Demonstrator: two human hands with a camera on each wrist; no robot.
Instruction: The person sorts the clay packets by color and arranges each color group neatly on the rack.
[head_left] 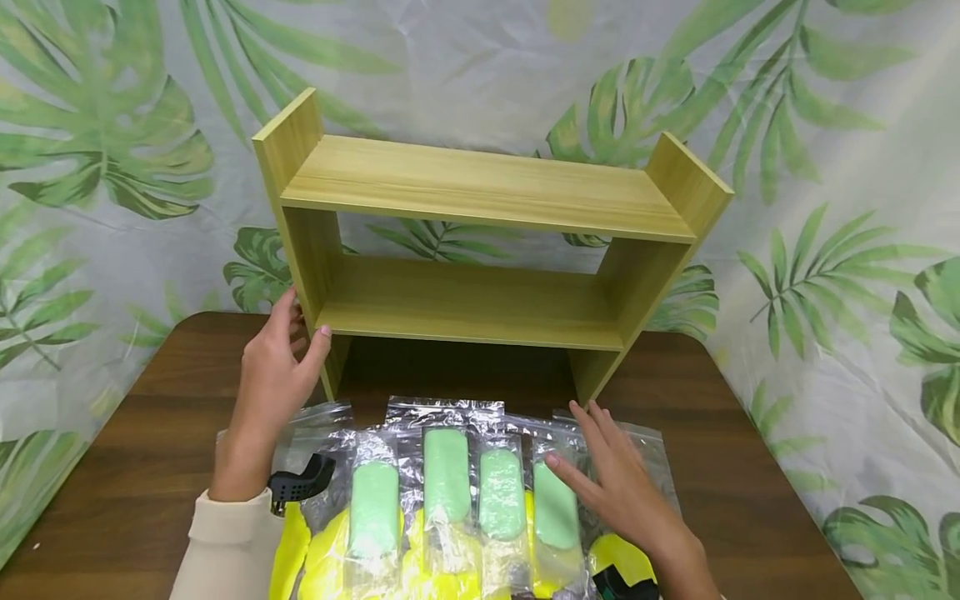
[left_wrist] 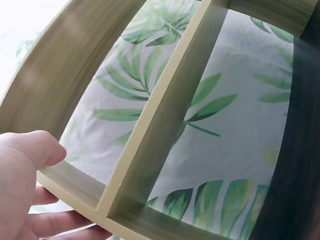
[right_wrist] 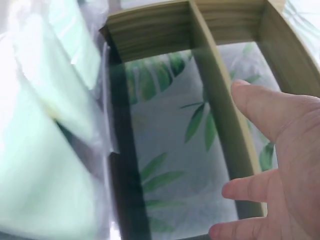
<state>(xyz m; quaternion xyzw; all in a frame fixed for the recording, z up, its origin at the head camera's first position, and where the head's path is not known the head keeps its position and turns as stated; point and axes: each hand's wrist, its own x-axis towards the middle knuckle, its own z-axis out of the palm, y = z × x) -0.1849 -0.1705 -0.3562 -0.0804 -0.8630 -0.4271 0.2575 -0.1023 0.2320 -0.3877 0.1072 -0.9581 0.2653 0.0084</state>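
Note:
A small wooden shelf [head_left: 480, 312] with two boards stands on the table, its lower board [left_wrist: 150, 120] seen edge-on in the left wrist view. My left hand [head_left: 277, 367] grips its left side panel, thumb [left_wrist: 47, 147] on the inner side and fingers [left_wrist: 60, 222] around the outside. Below the shelf's right front corner my right hand [head_left: 622, 483] hovers with fingers spread, near the clear zip bags. Several bags hold pale green slabs [head_left: 447, 475]; bright yellow pieces [head_left: 326, 554] lie under them. In the right wrist view the right hand [right_wrist: 295, 165] appears in front of the shelf boards.
The dark brown wooden table [head_left: 720, 467] extends to both sides of the bags. Behind it hangs a pale cloth [head_left: 465, 67] printed with green leaves, close to the shelf's back. Black wrist-camera mounts [head_left: 303, 479] sit over the bags.

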